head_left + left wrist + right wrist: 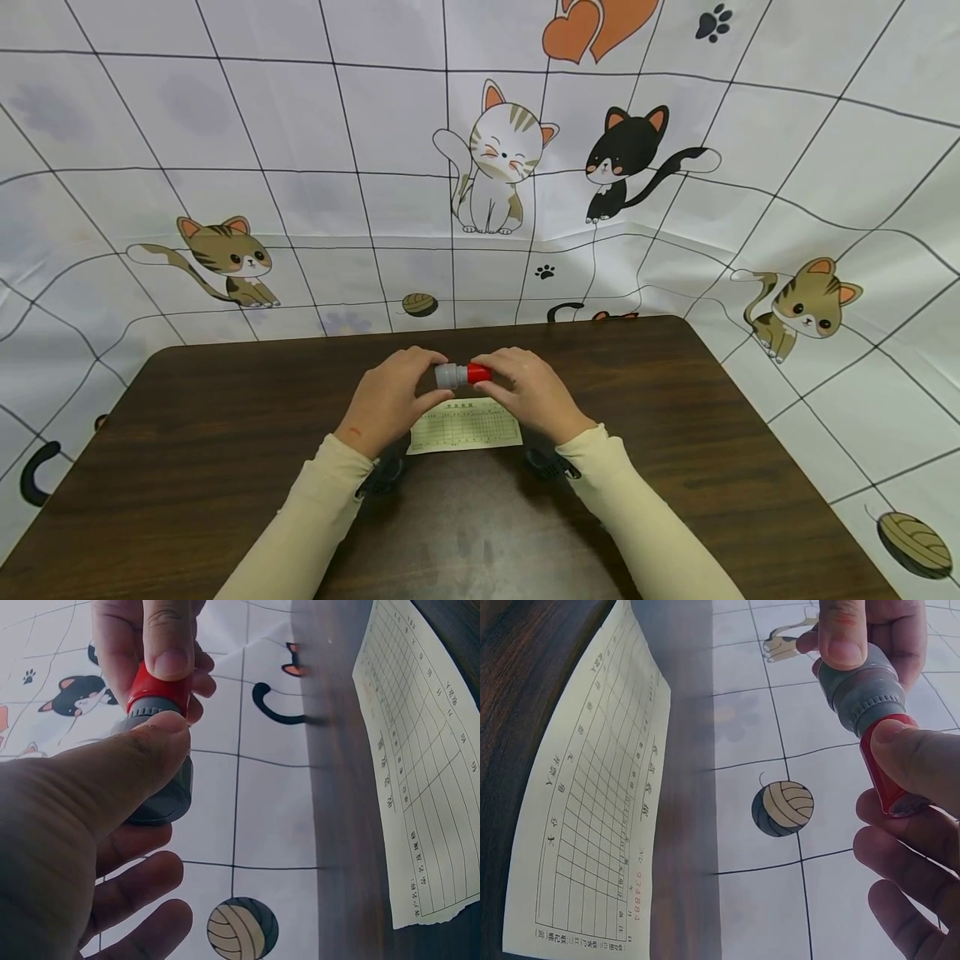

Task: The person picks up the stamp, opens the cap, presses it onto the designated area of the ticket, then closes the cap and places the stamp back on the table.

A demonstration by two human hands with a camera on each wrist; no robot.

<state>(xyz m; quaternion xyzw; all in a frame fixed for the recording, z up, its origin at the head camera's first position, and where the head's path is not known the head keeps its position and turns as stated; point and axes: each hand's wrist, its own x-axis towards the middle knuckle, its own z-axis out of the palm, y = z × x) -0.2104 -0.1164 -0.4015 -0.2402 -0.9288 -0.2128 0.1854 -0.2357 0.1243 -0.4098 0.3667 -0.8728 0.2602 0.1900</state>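
Note:
Above the table, both hands hold a small stamp between them, lying about level, with a grey end (448, 377) and a red end (478, 373). My left hand (386, 400) pinches the grey end between thumb and fingers. From the other side my right hand (538, 393) pinches the red end. A ribbed grey collar (874, 705) shows where the two parts meet. Below the hands a pale yellow receipt slip (465, 435) with a printed grid lies on the table; in the right wrist view it carries a red serial number.
The dark wooden table (225, 450) has rounded far corners. Behind it and at its sides hangs a white cloth (390, 200) with black grid lines and cartoon cats. Dark wrist cameras (551, 464) sit under both wrists, close to the slip.

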